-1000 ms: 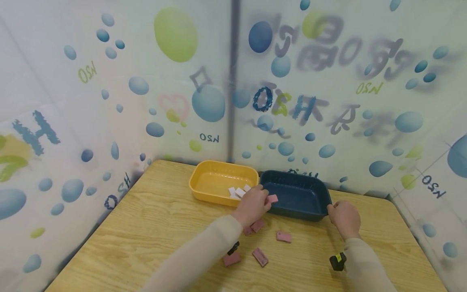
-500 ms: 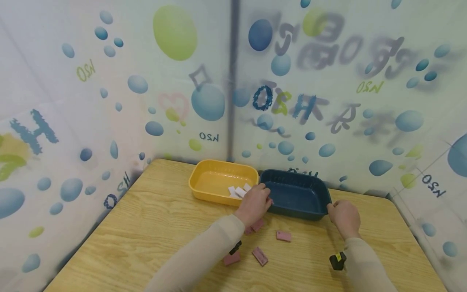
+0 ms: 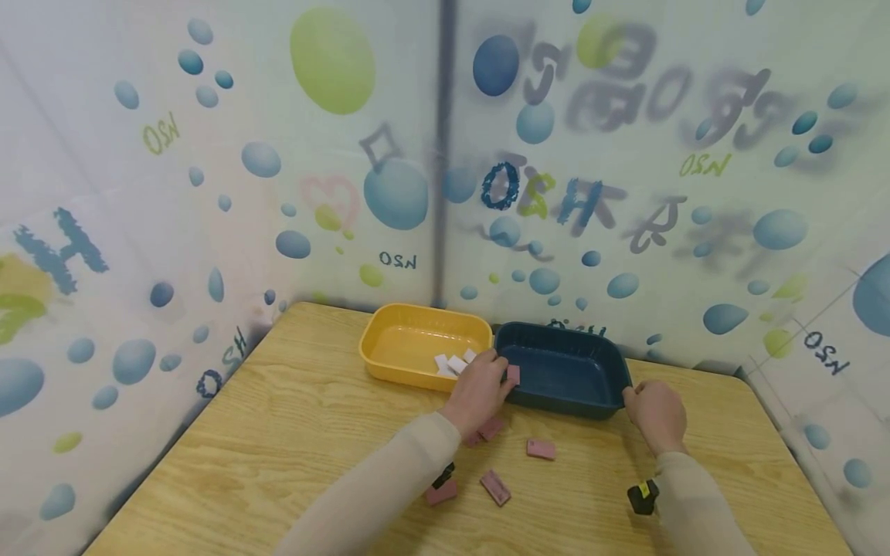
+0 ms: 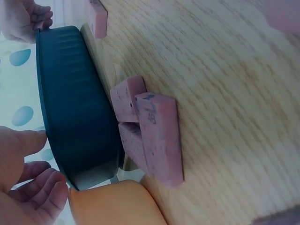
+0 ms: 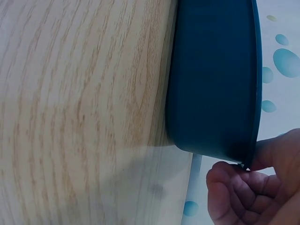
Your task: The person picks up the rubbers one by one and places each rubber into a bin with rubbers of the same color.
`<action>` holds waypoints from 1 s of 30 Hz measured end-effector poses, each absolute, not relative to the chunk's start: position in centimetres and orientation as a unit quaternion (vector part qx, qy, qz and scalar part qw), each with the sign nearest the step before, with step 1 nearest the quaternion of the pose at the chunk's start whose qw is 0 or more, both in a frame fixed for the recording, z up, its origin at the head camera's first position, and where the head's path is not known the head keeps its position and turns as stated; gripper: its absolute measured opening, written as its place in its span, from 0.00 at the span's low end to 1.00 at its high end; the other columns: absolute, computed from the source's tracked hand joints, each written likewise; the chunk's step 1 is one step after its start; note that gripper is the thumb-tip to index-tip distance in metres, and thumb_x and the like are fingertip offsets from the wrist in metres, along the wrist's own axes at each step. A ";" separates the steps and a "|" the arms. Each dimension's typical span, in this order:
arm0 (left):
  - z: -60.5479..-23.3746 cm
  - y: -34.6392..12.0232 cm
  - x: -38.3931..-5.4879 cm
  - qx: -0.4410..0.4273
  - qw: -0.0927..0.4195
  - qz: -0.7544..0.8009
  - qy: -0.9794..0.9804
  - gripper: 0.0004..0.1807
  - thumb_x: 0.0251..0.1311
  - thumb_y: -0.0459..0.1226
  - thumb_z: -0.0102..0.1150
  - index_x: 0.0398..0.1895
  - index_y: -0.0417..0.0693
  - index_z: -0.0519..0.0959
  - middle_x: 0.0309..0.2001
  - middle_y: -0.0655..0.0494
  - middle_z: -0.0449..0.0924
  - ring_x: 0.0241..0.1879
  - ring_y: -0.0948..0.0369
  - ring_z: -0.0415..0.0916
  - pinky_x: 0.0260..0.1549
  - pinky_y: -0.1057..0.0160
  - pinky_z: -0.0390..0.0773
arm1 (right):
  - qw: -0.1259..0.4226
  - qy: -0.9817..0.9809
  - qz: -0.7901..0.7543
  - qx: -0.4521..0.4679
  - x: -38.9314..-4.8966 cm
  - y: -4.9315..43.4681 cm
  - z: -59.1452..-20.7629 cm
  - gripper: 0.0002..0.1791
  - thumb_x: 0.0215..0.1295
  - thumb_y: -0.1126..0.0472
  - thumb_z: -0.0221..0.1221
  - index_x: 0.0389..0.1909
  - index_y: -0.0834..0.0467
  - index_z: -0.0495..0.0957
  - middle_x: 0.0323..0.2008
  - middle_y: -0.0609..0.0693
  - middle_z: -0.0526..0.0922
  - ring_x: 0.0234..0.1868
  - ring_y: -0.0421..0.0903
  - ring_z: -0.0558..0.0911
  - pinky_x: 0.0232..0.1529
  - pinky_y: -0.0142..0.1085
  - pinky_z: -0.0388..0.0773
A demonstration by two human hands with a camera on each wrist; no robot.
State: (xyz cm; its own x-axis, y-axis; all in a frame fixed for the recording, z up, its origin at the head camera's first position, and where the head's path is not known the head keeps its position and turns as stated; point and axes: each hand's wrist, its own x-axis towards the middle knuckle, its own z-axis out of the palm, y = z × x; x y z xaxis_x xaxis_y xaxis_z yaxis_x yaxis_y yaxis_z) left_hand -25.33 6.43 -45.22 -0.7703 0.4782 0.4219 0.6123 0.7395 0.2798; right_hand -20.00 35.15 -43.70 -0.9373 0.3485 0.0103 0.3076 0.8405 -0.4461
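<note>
My left hand (image 3: 478, 390) holds a small pink block (image 3: 513, 375) at its fingertips, over the near left corner of the dark blue tray (image 3: 563, 371). In the left wrist view its thumb and fingers are at the tray's rim, and the block is hidden there. At the other end, my right hand (image 3: 657, 417) pinches the tray's near right corner, thumb against the rim in the right wrist view. Between the left forearm and the tray lie several more pink blocks (image 4: 161, 138) with faint dark markings, some piled against each other.
A yellow tray (image 3: 399, 351) adjoins the blue one on the left, with several white pieces (image 3: 456, 364) in its near right corner. Loose pink blocks (image 3: 496, 488) lie on the wooden table (image 3: 299, 432). A wall printed with bubbles (image 3: 396, 193) stands behind.
The pink block at my left fingertips stuck out to the right, was mostly hidden half a second ago, and now shows more upright. My right hand has stayed on the blue tray's corner.
</note>
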 end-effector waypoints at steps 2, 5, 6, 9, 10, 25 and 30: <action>-45.2 6.2 -25.2 -0.296 0.172 -0.208 -0.916 0.09 0.66 0.38 0.69 0.41 0.41 0.85 0.35 0.52 0.78 0.35 0.59 0.76 0.35 0.65 0.79 | 0.045 -0.958 0.225 -0.172 -20.0 35.1 -43.8 0.26 0.71 0.61 0.51 0.10 0.52 0.59 0.12 0.42 0.57 0.17 0.40 0.56 0.20 0.33 0.55; -45.1 5.8 -25.0 -0.298 0.174 -0.210 -0.915 0.08 0.64 0.38 0.70 0.38 0.42 0.85 0.34 0.52 0.78 0.34 0.58 0.77 0.34 0.64 0.79 | 0.044 -0.959 0.222 -0.171 -20.0 35.3 -44.0 0.26 0.72 0.60 0.51 0.10 0.52 0.60 0.12 0.42 0.58 0.17 0.41 0.57 0.19 0.33 0.56; -45.1 5.7 -24.9 -0.299 0.172 -0.208 -0.915 0.08 0.64 0.38 0.71 0.37 0.42 0.85 0.34 0.52 0.78 0.34 0.58 0.77 0.34 0.64 0.79 | 0.041 -0.959 0.221 -0.171 -20.1 35.3 -44.1 0.26 0.72 0.60 0.51 0.10 0.52 0.61 0.11 0.43 0.58 0.17 0.41 0.58 0.19 0.33 0.56; -45.1 5.3 -24.8 -0.304 0.162 -0.205 -0.916 0.06 0.63 0.36 0.71 0.34 0.43 0.85 0.33 0.53 0.79 0.33 0.59 0.78 0.33 0.64 0.79 | 0.038 -0.959 0.221 -0.171 -20.1 35.5 -44.2 0.25 0.72 0.60 0.50 0.11 0.54 0.63 0.11 0.43 0.61 0.17 0.42 0.60 0.19 0.33 0.58; -45.1 5.1 -24.7 -0.307 0.159 -0.204 -0.916 0.05 0.63 0.36 0.71 0.34 0.44 0.85 0.32 0.53 0.79 0.33 0.60 0.78 0.33 0.65 0.79 | 0.037 -0.959 0.222 -0.172 -20.2 35.5 -44.2 0.25 0.72 0.60 0.50 0.11 0.54 0.64 0.11 0.44 0.62 0.17 0.42 0.61 0.19 0.34 0.58; -45.4 2.6 -24.1 -0.361 0.081 -0.189 -0.909 0.02 0.64 0.32 0.68 0.38 0.42 0.87 0.34 0.56 0.79 0.32 0.65 0.75 0.32 0.70 0.77 | 0.036 -0.961 0.220 -0.165 -20.2 35.5 -44.1 0.25 0.72 0.60 0.49 0.11 0.56 0.67 0.11 0.46 0.67 0.16 0.43 0.63 0.19 0.34 0.59; -45.5 1.7 -23.7 -0.387 0.065 -0.162 -0.906 0.02 0.66 0.34 0.67 0.39 0.44 0.86 0.34 0.58 0.79 0.33 0.66 0.75 0.33 0.71 0.77 | 0.035 -0.961 0.219 -0.165 -20.3 35.6 -44.2 0.24 0.72 0.60 0.49 0.11 0.56 0.67 0.11 0.46 0.67 0.16 0.43 0.63 0.19 0.35 0.59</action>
